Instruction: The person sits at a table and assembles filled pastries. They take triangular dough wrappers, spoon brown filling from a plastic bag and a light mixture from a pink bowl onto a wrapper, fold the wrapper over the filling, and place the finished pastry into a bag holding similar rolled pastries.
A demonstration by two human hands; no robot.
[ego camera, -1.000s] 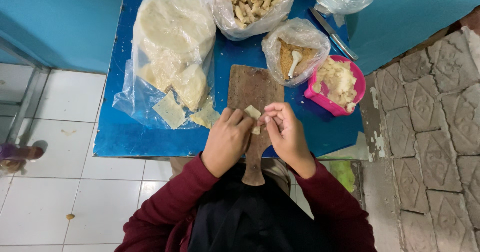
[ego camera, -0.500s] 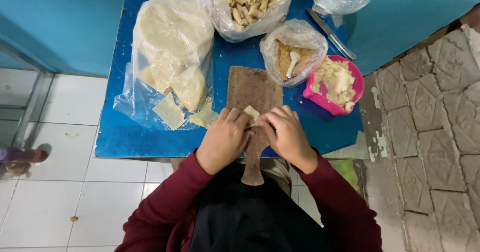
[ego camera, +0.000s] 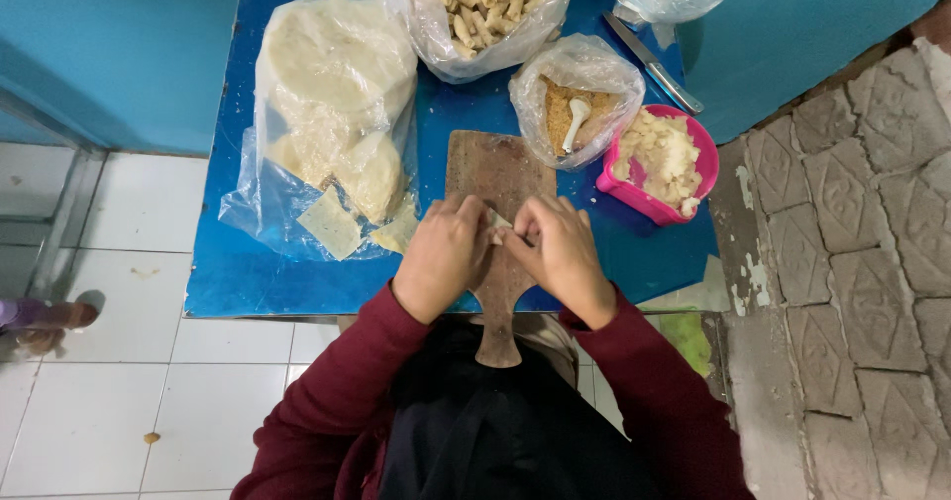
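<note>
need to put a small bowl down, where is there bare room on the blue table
Bare blue table shows along the near-left edge, below the clear bag of flat wrappers, and at the near-right corner below the pink bowl. A narrow strip lies between that bag and the wooden board. The far edge is crowded with bags and a knife; both hands cover the board's middle.

Knife [ego camera: 654, 64], pink bowl [ego camera: 705, 153], perhaps filling

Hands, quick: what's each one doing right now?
Left hand: closed on the pale wrapper over the wooden board.
Right hand: closed on the same wrapper.
</note>
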